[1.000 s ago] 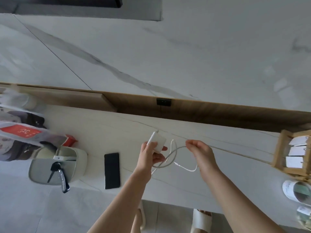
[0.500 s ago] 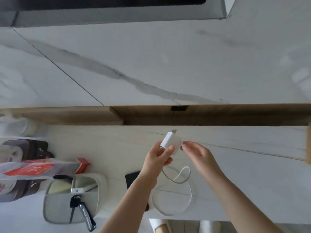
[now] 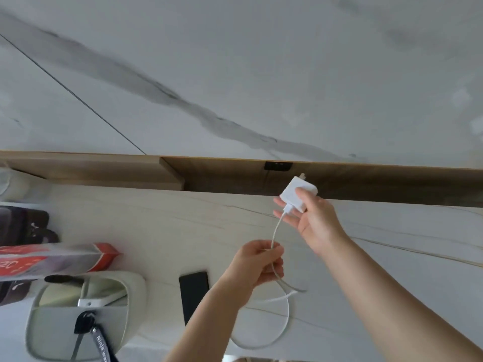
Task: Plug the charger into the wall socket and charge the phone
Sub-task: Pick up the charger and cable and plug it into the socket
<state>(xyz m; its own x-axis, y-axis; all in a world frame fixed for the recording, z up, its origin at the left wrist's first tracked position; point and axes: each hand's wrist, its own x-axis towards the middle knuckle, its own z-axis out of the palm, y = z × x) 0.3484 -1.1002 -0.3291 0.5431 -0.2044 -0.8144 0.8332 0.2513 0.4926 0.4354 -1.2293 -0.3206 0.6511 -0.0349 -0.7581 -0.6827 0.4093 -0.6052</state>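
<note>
My right hand grips the white charger block, raised with its metal prongs pointing up toward the black wall socket in the wooden back strip, a short gap below it. My left hand is closed around the white cable that runs from the block. The rest of the cable hangs in a loop over the counter's front edge. The black phone lies flat on the pale counter, just left of my left wrist, with no cable in it.
A grey-white tray with keys and a lanyard sits at the front left. A red and white box and dark items lie behind it. A wooden ledge juts out left of the socket recess.
The charger block passed from my left hand to my right and rose close under the socket. My left hand dropped down and closed on the cable. The view tilted upward.
</note>
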